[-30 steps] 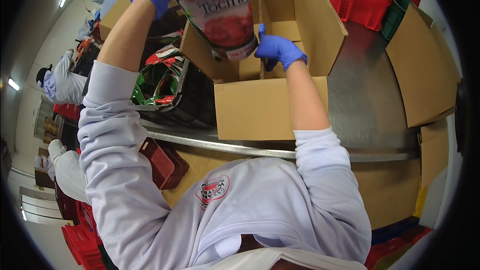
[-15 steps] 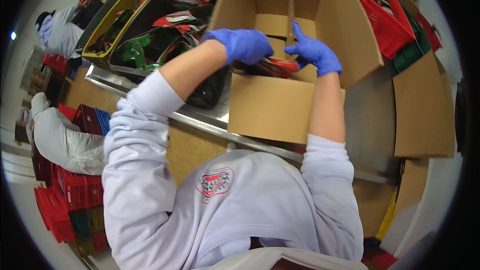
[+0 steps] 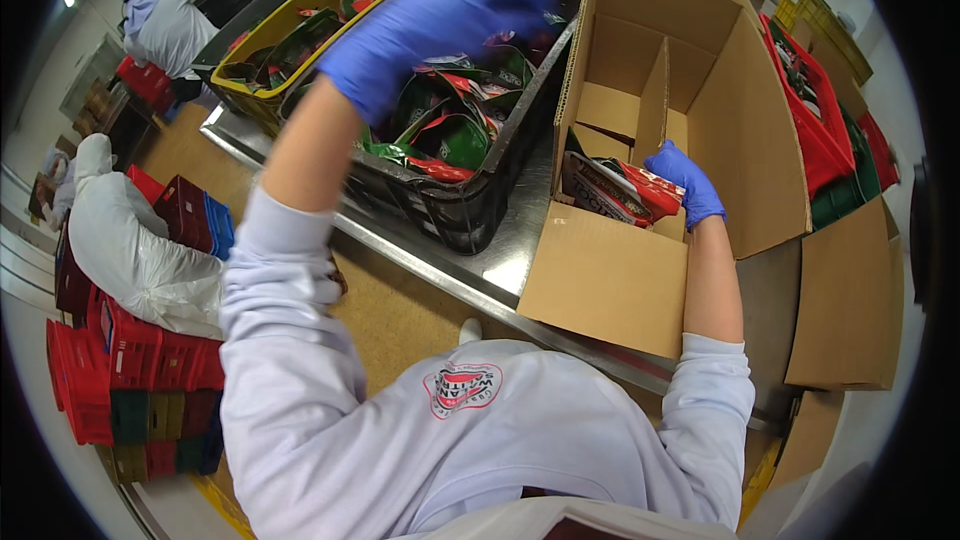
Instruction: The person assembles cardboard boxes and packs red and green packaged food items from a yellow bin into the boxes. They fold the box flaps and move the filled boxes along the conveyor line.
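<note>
An open cardboard box (image 3: 740, 130) with a cardboard divider (image 3: 652, 95) stands in front of me, its near flap (image 3: 605, 275) folded out towards me. Inside its near end sit red and dark printed pouches (image 3: 615, 190). My right hand (image 3: 690, 185), in a blue glove, is in the box with its fingers curled at the right end of a pouch. Over the black crate (image 3: 455, 205) at the left, my blue-gloved left hand (image 3: 435, 30) is raised, its fingers smeared by motion. Green and red pouches (image 3: 450, 135) fill that crate, partly hidden below the hand.
The metal table (image 3: 505, 265) carries the crate and box. A yellow crate (image 3: 235, 100) of pouches is farther left; a red crate (image 3: 825, 130) stands right of the box. At the left, a person in white (image 3: 130, 250) bends beside stacked crates (image 3: 150, 355); another person (image 3: 170, 20) works farther back.
My left hand has left the box and swung left over the black crate. My right hand has dropped from the divider to the pouch. The view has shifted, so the box appears farther right.
</note>
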Motion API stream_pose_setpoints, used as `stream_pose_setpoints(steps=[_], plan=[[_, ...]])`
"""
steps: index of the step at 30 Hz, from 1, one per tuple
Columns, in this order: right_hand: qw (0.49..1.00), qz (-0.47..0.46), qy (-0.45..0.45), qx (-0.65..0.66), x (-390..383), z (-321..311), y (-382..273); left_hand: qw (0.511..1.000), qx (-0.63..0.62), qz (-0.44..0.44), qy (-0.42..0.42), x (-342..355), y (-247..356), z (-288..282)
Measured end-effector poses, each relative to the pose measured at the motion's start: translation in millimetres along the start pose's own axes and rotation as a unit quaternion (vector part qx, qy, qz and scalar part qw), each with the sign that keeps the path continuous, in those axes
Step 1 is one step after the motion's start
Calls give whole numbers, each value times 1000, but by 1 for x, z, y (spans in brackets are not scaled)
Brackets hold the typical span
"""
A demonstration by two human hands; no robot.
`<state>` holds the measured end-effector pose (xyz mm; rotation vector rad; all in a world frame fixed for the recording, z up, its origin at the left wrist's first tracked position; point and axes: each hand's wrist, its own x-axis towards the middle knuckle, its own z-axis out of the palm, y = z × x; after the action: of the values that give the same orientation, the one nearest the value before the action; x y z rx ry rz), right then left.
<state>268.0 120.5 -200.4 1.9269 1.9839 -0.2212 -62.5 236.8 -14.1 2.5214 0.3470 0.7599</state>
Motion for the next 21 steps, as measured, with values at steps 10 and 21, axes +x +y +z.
stream_pose_setpoints(steps=[10,21], plan=[[908,262,92,314,-21,-17,-30,875,451,-123,-123,10,-201,-59],[864,332,36,377,-34,-40,-48,818,471,-49,-325,84,-335,39]])
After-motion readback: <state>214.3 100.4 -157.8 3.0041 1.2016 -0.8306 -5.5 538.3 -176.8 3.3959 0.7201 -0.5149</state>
